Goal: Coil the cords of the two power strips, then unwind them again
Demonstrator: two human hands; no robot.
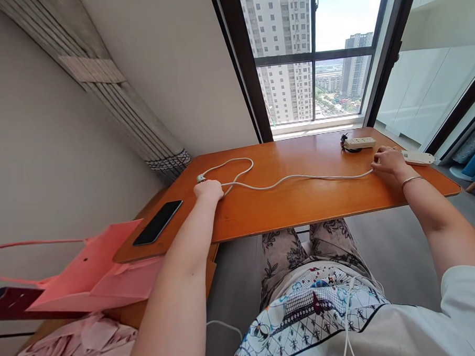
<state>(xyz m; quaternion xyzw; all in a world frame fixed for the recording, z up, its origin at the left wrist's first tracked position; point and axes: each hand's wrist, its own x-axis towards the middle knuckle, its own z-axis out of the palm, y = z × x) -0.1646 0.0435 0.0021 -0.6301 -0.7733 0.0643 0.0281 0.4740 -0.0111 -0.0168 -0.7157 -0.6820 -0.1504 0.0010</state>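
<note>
A white cable runs across the orange-brown table, with a loop at its left part. My left hand is closed on the cable, close to the white plug at its end. At the right, my right hand has its fingers closed round the cable's other end, beside a long white power strip. The fingertips of my right hand are partly hidden. A smaller white power strip with a bundled black cord lies behind my right hand.
A black phone lies on the left part of the table. Next to it is a pink paper bag, with pink cloth below. A window stands behind the table, and a grey curtain hangs at the left.
</note>
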